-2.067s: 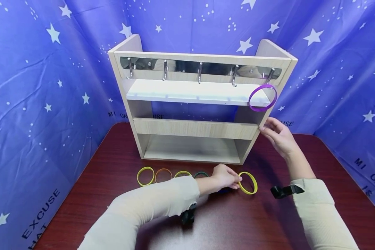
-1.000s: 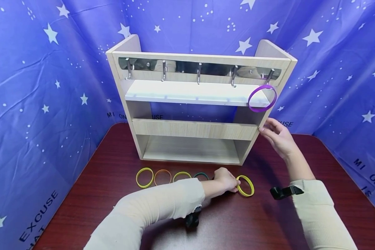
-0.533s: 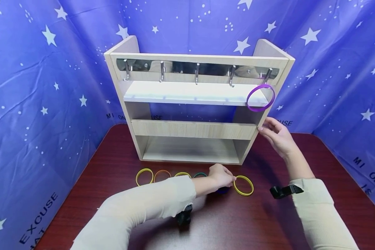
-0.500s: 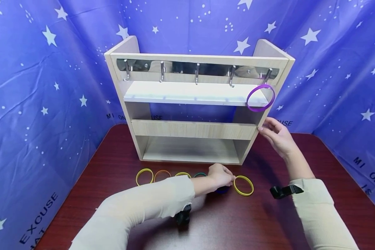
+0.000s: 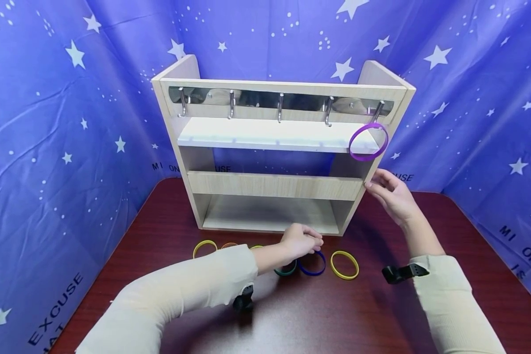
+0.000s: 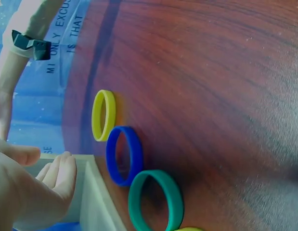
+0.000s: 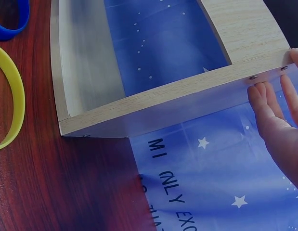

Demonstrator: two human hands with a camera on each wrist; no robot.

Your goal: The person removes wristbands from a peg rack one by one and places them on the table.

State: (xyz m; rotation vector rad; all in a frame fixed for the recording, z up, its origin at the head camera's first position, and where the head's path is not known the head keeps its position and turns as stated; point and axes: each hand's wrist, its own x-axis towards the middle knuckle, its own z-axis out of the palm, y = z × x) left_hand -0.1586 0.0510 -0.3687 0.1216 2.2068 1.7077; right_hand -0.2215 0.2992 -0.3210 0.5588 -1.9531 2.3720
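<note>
Left hand (image 5: 300,240) hovers over smooth round blue band (image 5: 312,263).

From my head view, my left hand (image 5: 300,241) hovers with loosely curled fingers over the blue band (image 5: 311,263) and green band (image 5: 285,269), holding nothing as far as I can tell. My right hand (image 5: 391,195) rests flat against the wooden rack (image 5: 274,184). A purple band (image 5: 368,142) hangs from the rightmost hook (image 5: 377,111); a yellow band (image 5: 344,264) lies on the table (image 5: 336,314).

Blue band (image 5: 311,263) lies flat between green (image 5: 285,269) and yellow bands (image 5: 344,264).
</note>
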